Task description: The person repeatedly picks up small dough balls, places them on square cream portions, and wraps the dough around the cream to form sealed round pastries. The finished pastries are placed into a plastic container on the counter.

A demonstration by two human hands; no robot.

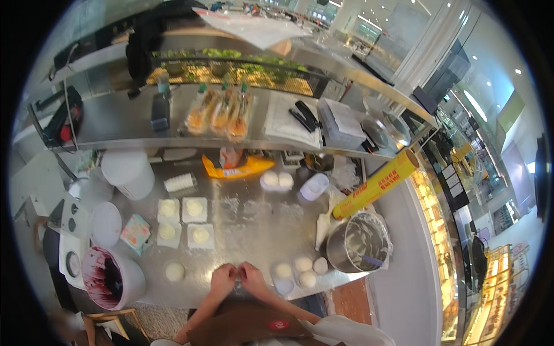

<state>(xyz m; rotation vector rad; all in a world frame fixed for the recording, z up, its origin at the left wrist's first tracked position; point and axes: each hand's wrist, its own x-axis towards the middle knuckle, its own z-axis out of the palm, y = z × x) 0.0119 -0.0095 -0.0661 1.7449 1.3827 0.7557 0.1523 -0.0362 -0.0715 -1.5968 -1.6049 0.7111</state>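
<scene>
On the worktop's six o'clock side: left hand [225, 277] and right hand [251, 275] together, curled inward, tips meeting or nearly so. Cannot tell of anything pinched between; too small, too hidden.

At nine o'clock from there, alone on the silvery steel worktop [259, 245]: round, creamy-white, dough-like ball [175, 271]. Risks, as judged: denting or rolling from a stray left wrist; sticking to bare steel if tacky.

At three: pale plastic tray [283, 286] with smooth white bun-like ball [283, 270], close to the front edge, just beside the right forearm [286, 303]. Main worry: snagging the tray with a backward sweep, then a fall.

At ten to eleven: four white paper-like squares [210, 244] under pale round discs [201, 234]. Liable to skid or overlap if brushed.

At two: long yellow cylindrical tube [375, 187], slanted, low end near a shiny steel pot [337, 252]. Support unclear; possible topple if bumped.
</scene>
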